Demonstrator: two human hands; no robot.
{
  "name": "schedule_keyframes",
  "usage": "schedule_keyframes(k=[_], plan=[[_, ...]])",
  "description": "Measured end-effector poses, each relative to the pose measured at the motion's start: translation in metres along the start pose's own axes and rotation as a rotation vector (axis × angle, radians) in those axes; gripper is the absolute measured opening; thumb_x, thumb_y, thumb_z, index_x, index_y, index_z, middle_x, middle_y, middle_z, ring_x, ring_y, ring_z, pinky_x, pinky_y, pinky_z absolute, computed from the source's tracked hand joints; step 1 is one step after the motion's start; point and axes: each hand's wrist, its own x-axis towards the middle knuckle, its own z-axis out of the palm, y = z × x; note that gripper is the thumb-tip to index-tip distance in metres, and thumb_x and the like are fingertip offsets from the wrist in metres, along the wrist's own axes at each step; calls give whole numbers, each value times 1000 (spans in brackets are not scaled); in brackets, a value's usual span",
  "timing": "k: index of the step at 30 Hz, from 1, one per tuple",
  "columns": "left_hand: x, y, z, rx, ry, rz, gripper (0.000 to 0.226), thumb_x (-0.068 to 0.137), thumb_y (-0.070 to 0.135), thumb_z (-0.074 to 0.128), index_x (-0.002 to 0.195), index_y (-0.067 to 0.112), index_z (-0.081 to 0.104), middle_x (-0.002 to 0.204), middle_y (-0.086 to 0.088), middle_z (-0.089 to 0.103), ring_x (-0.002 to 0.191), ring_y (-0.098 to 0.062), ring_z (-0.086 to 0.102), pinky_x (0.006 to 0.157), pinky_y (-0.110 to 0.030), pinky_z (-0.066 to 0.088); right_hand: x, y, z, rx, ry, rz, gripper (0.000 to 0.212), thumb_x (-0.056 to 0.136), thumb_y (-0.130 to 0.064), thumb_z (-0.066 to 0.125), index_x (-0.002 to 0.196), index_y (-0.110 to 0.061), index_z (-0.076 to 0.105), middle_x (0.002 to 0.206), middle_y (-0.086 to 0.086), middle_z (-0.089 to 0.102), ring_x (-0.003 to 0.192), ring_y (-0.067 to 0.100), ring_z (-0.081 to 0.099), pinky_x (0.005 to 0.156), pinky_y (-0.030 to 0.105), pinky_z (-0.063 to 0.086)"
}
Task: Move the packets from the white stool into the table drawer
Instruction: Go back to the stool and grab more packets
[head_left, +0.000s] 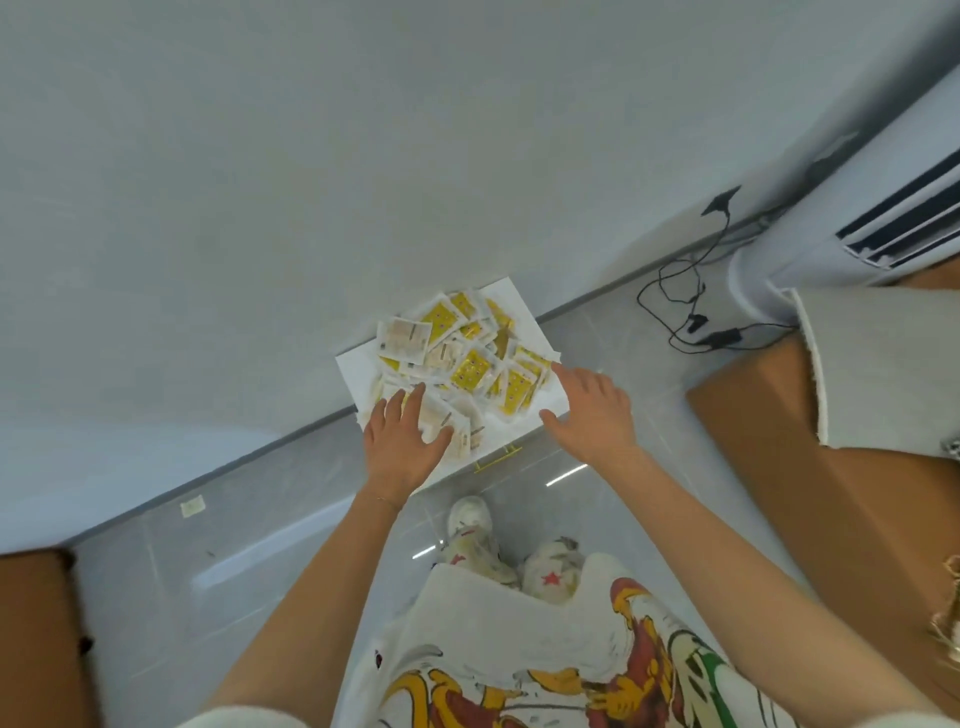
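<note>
- Your packets (457, 364) are lying heaped across the stool (511, 299).
- Your left hand (402, 441) is resting on the heap's near-left corner, fingers (415, 402) apart.
- Your right hand (592, 410) is hovering at the stool's right edge, fingers apart, with the heap lying to its left.

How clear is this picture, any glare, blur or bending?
Head view: soft, even light; thin glare streaks on the glossy floor; the wide-angle lens stretches the forearms toward the edges; packets on the stool are slightly blurred, their print unreadable.
</note>
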Motion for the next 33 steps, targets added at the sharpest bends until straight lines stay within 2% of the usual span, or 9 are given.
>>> schedule_keyframes(k=[7, 12, 16, 19, 22, 25, 27, 30, 33], plan=[[86, -21, 20, -34, -88, -116, 76, 89, 56, 53, 152, 28, 21, 157, -3, 28, 145, -27, 20, 116, -46, 20, 84, 2, 28, 57, -87, 63, 67, 92, -48, 48, 150, -29, 21, 150, 4, 35, 137, 28, 31, 107, 43, 29], [169, -43, 63, -365, -89, -333, 81, 85, 57, 60, 152, 28, 24, 156, -7, 30, 144, -31, 23, 115, -49, 21, 170, 1, 87, 295, -192, 143, 68, 91, -49, 51, 150, -31, 22, 152, 2, 33, 136, 28, 31, 105, 43, 33], [234, -65, 107, -536, 0, -452, 81, 86, 51, 63, 151, 22, 24, 152, -14, 35, 139, -36, 32, 113, -54, 27, 222, 22, 150, 383, -214, 255, 76, 87, -53, 56, 150, -31, 19, 156, 0, 25, 141, 28, 25, 106, 47, 32], [267, -78, 129, -580, 98, -506, 92, 77, 59, 65, 150, 18, 26, 148, -17, 40, 136, -37, 37, 111, -56, 31, 238, 45, 186, 393, -217, 358, 84, 84, -52, 62, 151, -29, 17, 158, 4, 16, 143, 30, 17, 108, 51, 30], [280, -81, 140, -656, 185, -581, 102, 68, 67, 63, 149, 20, 23, 144, -16, 44, 131, -38, 43, 107, -57, 36, 243, 61, 206, 470, -165, 451, 81, 83, -46, 66, 148, -25, 23, 150, 10, 25, 137, 34, 27, 104, 51, 35], [287, -80, 146, -596, 243, -616, 90, 82, 54, 66, 149, 17, 20, 142, -21, 44, 130, -43, 41, 108, -55, 34, 243, 65, 218, 578, -121, 465, 82, 80, -38, 73, 146, -23, 26, 143, 12, 27, 132, 37, 32, 100, 49, 38], [291, -80, 148, -570, 287, -655, 89, 83, 47, 69, 149, 15, 20, 143, -24, 39, 132, -44, 35, 109, -53, 28, 245, 63, 222, 667, -80, 489, 85, 77, -32, 77, 145, -24, 27, 141, 13, 26, 128, 38, 36, 99, 46, 39], [292, -81, 146, -612, 349, -713, 100, 77, 40, 77, 150, 11, 16, 146, -23, 34, 137, -42, 27, 112, -51, 24, 249, 57, 223, 819, -57, 538, 87, 75, -22, 80, 143, -21, 26, 140, 13, 24, 119, 32, 44, 97, 41, 42], [293, -90, 144, -700, 360, -764, 105, 71, 37, 83, 149, 7, 20, 145, -20, 36, 137, -37, 32, 112, -51, 31, 252, 51, 224, 911, -7, 568, 80, 74, -11, 80, 137, -13, 32, 129, 8, 32, 110, 26, 48, 94, 37, 46]])
